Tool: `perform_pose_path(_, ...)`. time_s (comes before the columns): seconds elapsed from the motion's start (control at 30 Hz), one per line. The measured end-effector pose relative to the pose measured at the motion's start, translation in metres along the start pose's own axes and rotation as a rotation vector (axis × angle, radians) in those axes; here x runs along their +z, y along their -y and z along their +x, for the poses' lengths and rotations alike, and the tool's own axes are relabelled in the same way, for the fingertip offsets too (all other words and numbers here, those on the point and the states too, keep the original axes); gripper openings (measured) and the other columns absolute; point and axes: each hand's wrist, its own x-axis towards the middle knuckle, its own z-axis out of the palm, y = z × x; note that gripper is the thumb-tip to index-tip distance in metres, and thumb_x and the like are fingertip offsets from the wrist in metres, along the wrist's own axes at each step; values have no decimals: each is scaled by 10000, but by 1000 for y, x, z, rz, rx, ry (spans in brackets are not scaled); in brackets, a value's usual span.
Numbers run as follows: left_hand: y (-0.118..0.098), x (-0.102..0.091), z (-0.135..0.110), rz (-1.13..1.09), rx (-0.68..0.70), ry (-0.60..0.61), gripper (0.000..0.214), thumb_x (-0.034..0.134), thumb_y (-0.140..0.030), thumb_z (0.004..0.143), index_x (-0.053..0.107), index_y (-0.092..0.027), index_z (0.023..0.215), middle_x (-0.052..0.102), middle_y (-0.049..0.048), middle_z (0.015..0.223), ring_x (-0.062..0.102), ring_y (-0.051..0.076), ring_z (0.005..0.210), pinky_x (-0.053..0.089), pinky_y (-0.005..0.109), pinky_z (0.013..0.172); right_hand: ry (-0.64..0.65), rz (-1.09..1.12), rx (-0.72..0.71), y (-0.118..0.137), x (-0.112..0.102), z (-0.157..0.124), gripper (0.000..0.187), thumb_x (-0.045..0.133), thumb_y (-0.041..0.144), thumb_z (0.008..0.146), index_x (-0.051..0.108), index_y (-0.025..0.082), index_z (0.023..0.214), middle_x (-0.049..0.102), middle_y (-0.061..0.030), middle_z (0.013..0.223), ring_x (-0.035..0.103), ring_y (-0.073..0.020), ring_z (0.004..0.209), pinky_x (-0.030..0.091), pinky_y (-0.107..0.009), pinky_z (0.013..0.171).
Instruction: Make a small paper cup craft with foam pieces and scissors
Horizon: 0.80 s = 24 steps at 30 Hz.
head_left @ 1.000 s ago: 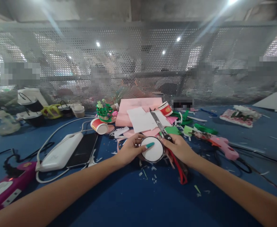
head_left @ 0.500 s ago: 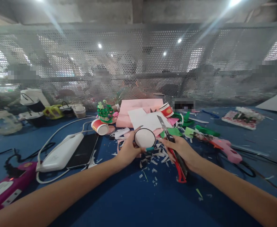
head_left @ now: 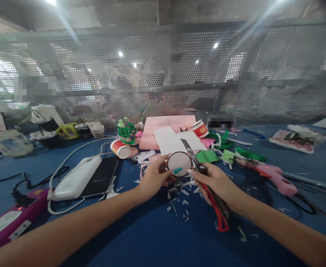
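My left hand (head_left: 154, 177) pinches a white round disc with a dark rim (head_left: 179, 163), thumb with a teal nail on its face. My right hand (head_left: 217, 180) is closed round red-handled scissors (head_left: 207, 185); their blades point up and away, just to the right of the disc's edge. Small white and green offcuts (head_left: 181, 193) lie on the blue table (head_left: 152, 237) under both hands.
A white power bank (head_left: 75, 178) and a black phone (head_left: 101, 177) with cables lie left. A magenta glue gun (head_left: 10, 218) sits at near left, a pink glue gun (head_left: 274, 174) at right. Pink and white sheets (head_left: 168, 135), red paper cups (head_left: 120, 148) and green scraps lie behind.
The left hand lifted the disc off the table and turned it upright, then shifted it slightly right toward the scissor blades. The right hand with the scissors stayed close beside it.
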Motion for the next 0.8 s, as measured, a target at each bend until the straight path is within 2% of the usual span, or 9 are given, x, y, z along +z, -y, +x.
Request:
perform_pose_path(0.1,1,-1,0,18,12,1,452,639,-229,727,564,-227,1173,665,14,763,628,127,611,475,180,467,-97,1,-7,0,0,1,365,700,457,734,417,229,779,475,87,355,427,-102,258,352,-209,287)
perform_pose_path(0.2,2,-2,1,29,12,-7,406,653,-262,721,601,-214,1120,643,13,751,609,126,622,476,182,463,-128,36,-5,2,-2,1,365,716,424,726,430,223,831,480,91,357,430,-100,270,350,-206,296)
perform_pose_path(0.37,3,-2,1,13,8,3,452,650,-306,734,569,-228,1172,643,6,818,571,97,594,478,181,456,44,48,-16,6,-3,-2,323,691,422,747,448,212,719,499,65,375,435,-95,265,387,-218,301)
perform_pose_path(0.5,0,0,0,-31,0,44,485,677,-266,700,554,-214,1166,666,21,914,572,93,608,443,163,440,39,43,-28,7,1,-4,333,694,437,733,453,211,699,488,74,383,422,-90,247,406,-222,280)
perform_pose_path(0.57,-1,0,2,-82,31,28,418,707,-264,669,599,-174,1063,674,37,924,599,119,685,467,179,497,22,42,-24,6,3,-5,354,721,439,700,449,213,709,496,81,417,424,-87,243,402,-223,259)
perform_pose_path(0.67,0,-1,4,-190,134,12,382,761,-257,610,643,-139,954,684,54,932,619,168,845,511,233,690,40,64,-26,6,5,-6,358,741,422,681,461,218,774,520,87,479,433,-83,248,404,-222,242)
perform_pose_path(0.8,7,-3,4,-261,42,171,529,770,-349,623,632,-179,1104,689,62,995,633,198,868,519,270,707,129,57,-52,6,6,-8,364,732,396,699,477,226,895,545,90,490,446,-82,262,415,-205,262)
